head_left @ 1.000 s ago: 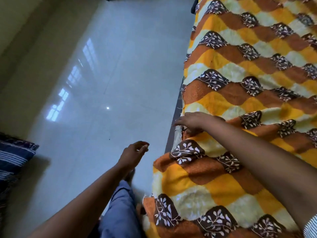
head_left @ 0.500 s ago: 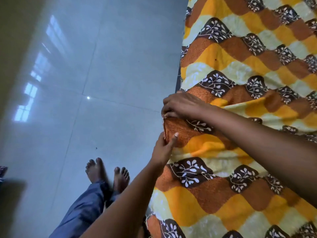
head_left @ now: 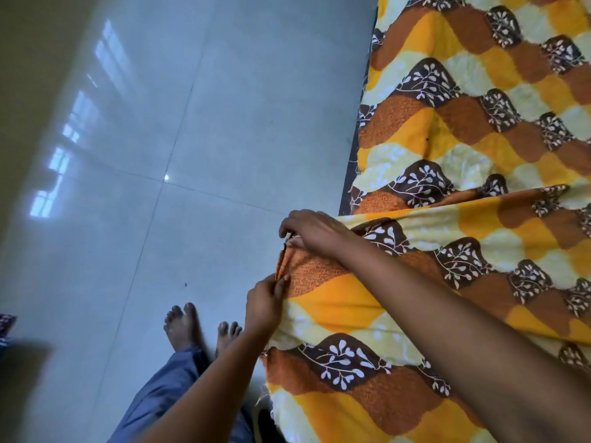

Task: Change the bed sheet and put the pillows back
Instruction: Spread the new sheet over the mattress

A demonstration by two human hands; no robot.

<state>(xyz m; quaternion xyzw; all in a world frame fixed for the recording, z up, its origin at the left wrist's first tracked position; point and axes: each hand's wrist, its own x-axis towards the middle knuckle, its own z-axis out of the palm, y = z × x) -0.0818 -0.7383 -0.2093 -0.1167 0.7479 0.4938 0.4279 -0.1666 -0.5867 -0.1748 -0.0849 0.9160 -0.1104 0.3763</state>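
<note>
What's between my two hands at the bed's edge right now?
In the head view, a bunched orange patch of the yellow-and-brown patterned bed sheet spans from left hand to right hand.

glossy pale grey floor tiles occupy left and centre of frame. grout lines cross at mid-left. window reflection streaks the left side; point glare at the crossing. beige wall, upper left.

Left hand and right hand pinching bed sheet edge, bare feet on tiled floor
</note>
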